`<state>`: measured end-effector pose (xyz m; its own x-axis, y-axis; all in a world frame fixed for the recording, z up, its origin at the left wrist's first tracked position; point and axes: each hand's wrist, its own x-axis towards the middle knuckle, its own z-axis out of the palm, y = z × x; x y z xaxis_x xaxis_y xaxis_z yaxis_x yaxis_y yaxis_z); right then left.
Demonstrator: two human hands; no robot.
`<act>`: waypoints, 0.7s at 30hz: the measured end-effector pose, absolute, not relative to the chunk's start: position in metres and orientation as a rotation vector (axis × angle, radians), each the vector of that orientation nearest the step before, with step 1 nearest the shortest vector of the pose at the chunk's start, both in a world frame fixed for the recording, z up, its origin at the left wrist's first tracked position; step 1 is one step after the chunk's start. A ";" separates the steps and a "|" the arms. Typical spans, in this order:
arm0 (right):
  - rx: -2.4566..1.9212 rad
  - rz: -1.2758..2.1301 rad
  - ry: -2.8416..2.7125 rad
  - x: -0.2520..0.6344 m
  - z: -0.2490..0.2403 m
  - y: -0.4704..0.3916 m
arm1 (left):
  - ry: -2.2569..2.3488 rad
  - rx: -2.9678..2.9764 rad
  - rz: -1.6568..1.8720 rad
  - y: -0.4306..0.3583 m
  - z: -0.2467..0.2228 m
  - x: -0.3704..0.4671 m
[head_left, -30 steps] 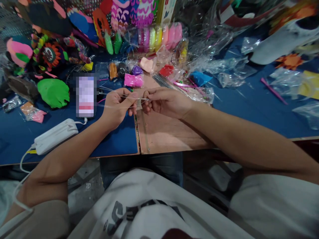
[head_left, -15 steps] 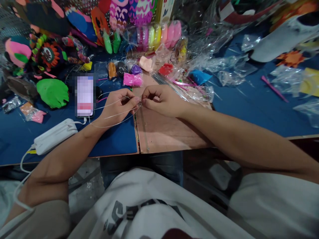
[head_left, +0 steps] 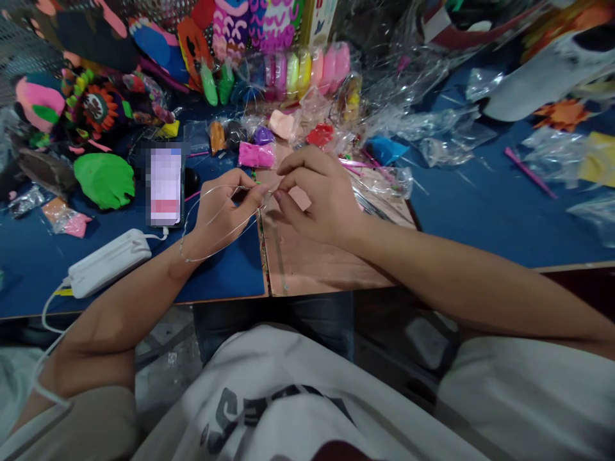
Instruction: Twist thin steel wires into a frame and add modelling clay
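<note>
My left hand (head_left: 225, 208) pinches a thin, shiny wire (head_left: 230, 238) between thumb and forefinger, above the seam between the blue table top and the brown board. From this pinch the wire bows back in loose loops across the hand and wrist. My right hand (head_left: 319, 195) is just to the right, over the board (head_left: 317, 262). Its thumb and a curled finger meet near the left fingertips, around a short part of the wire, while the forefinger arches higher. Exactly where the wire ends lie is too fine to see.
Left of my hands lie a phone (head_left: 166, 186), a white power bank (head_left: 109, 262) with a cable, and a green clay piece (head_left: 104, 180). Behind are bagged clay packets (head_left: 257, 155) and clay sticks (head_left: 302, 70). A purple stick (head_left: 530, 171) and plastic bags lie right.
My right hand has lifted and opened its upper fingers somewhat, its forefinger rising. The wire loops by my left wrist have shifted and rounded. My left hand keeps its pinch.
</note>
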<state>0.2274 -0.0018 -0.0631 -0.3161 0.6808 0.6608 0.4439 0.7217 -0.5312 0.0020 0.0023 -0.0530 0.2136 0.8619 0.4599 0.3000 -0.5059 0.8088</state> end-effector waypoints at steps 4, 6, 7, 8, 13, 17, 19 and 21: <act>-0.874 0.563 -1.760 0.222 -0.057 -0.011 | 1.020 1.935 1.344 0.002 -0.055 0.005; -0.871 0.783 -1.617 0.219 -0.055 -0.012 | 0.998 1.872 1.367 0.000 -0.056 0.007; -0.861 0.910 -1.536 0.217 -0.055 -0.011 | 0.989 1.840 1.380 -0.001 -0.056 0.009; -0.846 1.050 -1.455 0.216 -0.056 -0.010 | 0.983 1.805 1.392 -0.002 -0.056 0.010; -0.694 1.621 -1.205 0.214 -0.061 -0.001 | 0.972 1.627 1.364 -0.004 -0.050 0.015; -0.528 1.660 -1.256 0.213 -0.064 0.003 | 0.986 1.436 1.289 -0.005 -0.044 0.017; -0.462 1.669 -1.272 0.211 -0.066 0.003 | 0.976 1.346 1.247 -0.006 -0.042 0.018; -0.411 1.665 -1.284 0.210 -0.068 0.004 | 0.970 1.273 1.211 -0.007 -0.041 0.019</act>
